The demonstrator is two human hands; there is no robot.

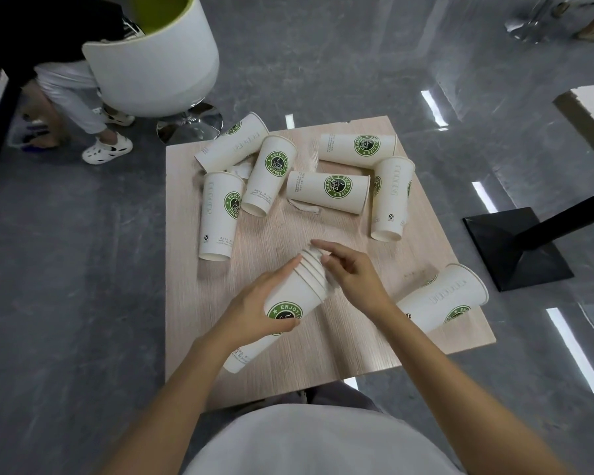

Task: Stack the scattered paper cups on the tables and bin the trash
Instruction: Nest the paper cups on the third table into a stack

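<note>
Cups [330, 192] read "ENJOY LIFE COFFEE" in green.

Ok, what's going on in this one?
A person is stacking cups. The left grip holds a tilted, nested stack, and the right grip pinches its rims. Seven loose cups lie on their sides across the table, with two crumpled scraps among them, not yet binned.

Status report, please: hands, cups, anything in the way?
Left hand grips stack, tilted over table. Right hand holds its rims. Seven loose cups lying on table. Two paper scraps among them; nothing blocking.
</note>
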